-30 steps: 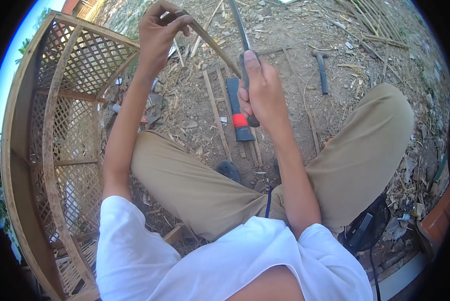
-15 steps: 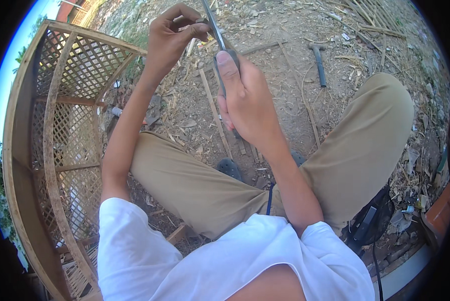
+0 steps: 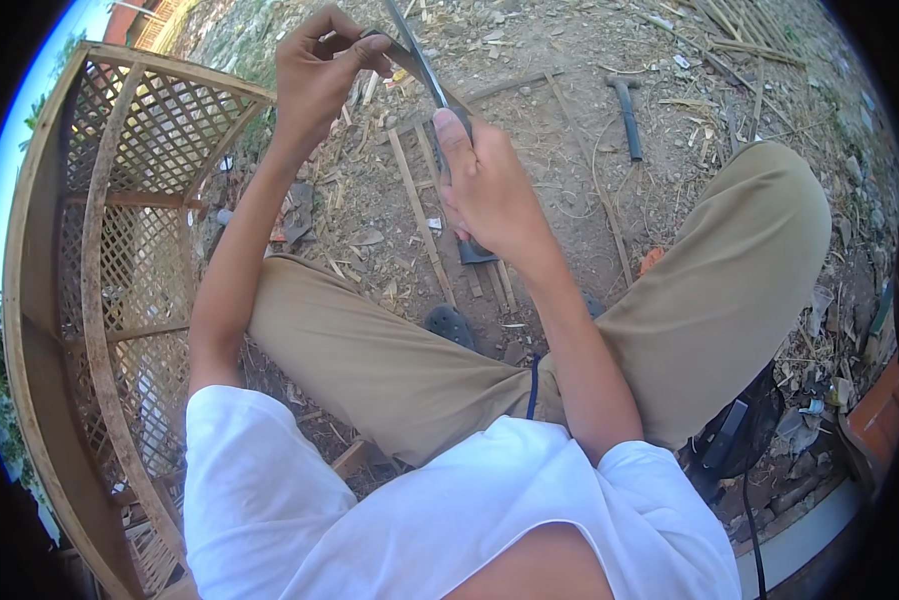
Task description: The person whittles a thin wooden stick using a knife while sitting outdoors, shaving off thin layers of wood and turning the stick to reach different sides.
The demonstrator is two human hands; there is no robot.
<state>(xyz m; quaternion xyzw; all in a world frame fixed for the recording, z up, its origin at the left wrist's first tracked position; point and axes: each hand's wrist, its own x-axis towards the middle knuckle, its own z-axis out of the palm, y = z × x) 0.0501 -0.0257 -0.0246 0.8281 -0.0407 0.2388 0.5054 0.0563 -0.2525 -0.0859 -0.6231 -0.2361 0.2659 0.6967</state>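
My right hand point(image 3: 494, 185) is closed round the dark handle of a long-bladed knife point(image 3: 421, 68), thumb stretched along the handle's top. Its blade points up and away to the left, past the picture's top edge. The dark butt of the handle shows below my fist. My left hand point(image 3: 314, 85), raised to the left of the blade, pinches the end of a thin, narrow strip point(image 3: 401, 57) between thumb and fingers. That strip passes behind the blade toward my right hand; it looks like wood or bamboo, though I cannot tell which.
A wooden frame with woven lattice point(image 3: 129, 240) stands at my left. A hammer point(image 3: 627, 118) lies on the littered dirt ahead, right of several thin wooden strips point(image 3: 419, 210). Beside my right leg are a dark bag point(image 3: 739, 430) with a cable and an orange-brown object point(image 3: 877, 415).
Both hands have shifted slightly left, the left one also a little up. More of the strip now shows beside the blade, and the handle's butt has come into plainer sight.
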